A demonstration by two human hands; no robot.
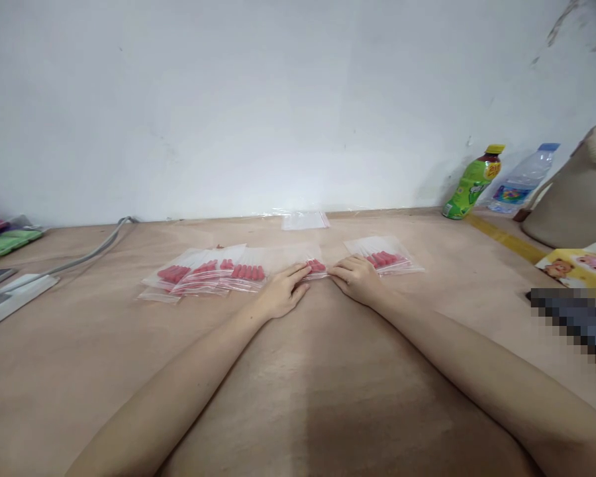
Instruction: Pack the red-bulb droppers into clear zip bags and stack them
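A small clear zip bag [302, 253] with red pieces [316, 266] in it lies flat on the table between my hands. My left hand [281, 291] has its bent fingers on the bag's left side by the zip edge, thumb near that edge. At the right end of the same edge, my right hand [358, 278] has its fingers curled in on the bag. The fingertips partly cover the bag. To the left, several similar bags [248, 271] of red pieces overlap in a row. Another filled bag [395, 260] lies just beyond my right hand.
A flat clear bag [305, 220] lies by the wall. At right stand a green bottle [469, 187], a clear water bottle [521, 182] and a beige bag [573, 192], with a yellow printed packet [581, 265] nearer. A grey cable [92, 255] and green packages [10, 245] lie at left.
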